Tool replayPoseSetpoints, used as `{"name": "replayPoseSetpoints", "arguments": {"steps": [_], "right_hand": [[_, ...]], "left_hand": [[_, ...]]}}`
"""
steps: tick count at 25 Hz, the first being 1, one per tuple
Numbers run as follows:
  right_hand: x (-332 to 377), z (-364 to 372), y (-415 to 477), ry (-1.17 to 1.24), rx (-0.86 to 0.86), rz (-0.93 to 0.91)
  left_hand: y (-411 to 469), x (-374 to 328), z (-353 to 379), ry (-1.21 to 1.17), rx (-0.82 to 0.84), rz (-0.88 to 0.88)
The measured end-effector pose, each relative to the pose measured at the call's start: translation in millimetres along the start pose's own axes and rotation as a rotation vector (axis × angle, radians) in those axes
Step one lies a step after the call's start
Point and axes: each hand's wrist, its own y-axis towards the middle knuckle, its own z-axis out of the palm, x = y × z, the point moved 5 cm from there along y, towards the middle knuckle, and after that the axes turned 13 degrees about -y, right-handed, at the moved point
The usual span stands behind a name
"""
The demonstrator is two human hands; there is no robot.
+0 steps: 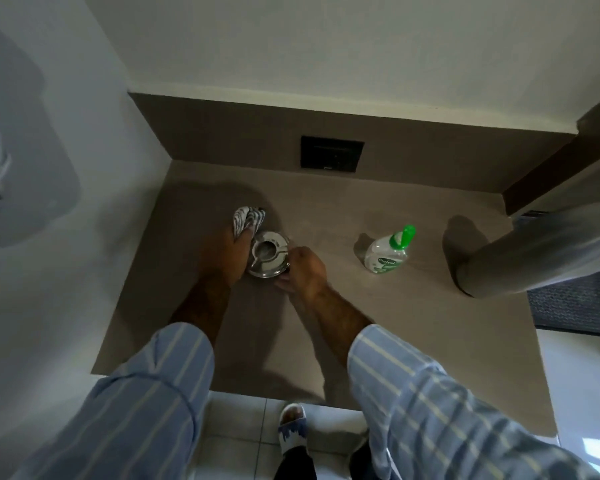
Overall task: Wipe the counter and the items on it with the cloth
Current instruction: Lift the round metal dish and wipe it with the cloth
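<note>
A round metal ashtray (268,255) sits near the middle of the brown counter (361,323). My left hand (230,254) grips a striped white and grey cloth (246,220) at the ashtray's left rim, with the cloth sticking out beyond my fingers. My right hand (303,270) holds the ashtray's right edge with its fingers curled around the rim. A clear sanitizer bottle (388,251) with a green cap lies to the right, apart from both hands.
A dark socket plate (331,152) is set in the back wall panel. A grey cylindrical object (520,258) reaches in from the right. White walls close the left side. Tiled floor and a slippered foot (293,427) show below the counter's front edge.
</note>
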Motion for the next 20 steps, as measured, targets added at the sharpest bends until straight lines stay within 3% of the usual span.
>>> {"name": "replayPoseSetpoints", "arguments": {"steps": [3, 7, 9, 13, 15, 17, 20], "right_hand": [[0, 10, -15, 0.383, 0.16, -0.016], [16, 12, -35, 0.557, 0.373, -0.055], [26, 14, -42, 0.577, 0.452, -0.122], [38, 37, -50, 0.588, 0.373, -0.193], [44, 39, -51, 0.672, 0.294, -0.199], [51, 27, -48, 0.708, 0.268, -0.213], [60, 9, -56, 0.793, 0.447, -0.183]], "left_hand": [[-10, 8, 6, -0.272, 0.062, -0.109], [-24, 8, 6, -0.347, 0.042, -0.061], [-24, -3, 6, -0.342, 0.107, -0.009], [-30, -36, 10, -0.382, 0.062, 0.027], [-48, -56, 16, -0.33, 0.057, 0.168], [-76, -64, 19, -0.424, 0.123, 0.341], [-111, -35, 10, -0.512, 0.196, 0.548]]}}
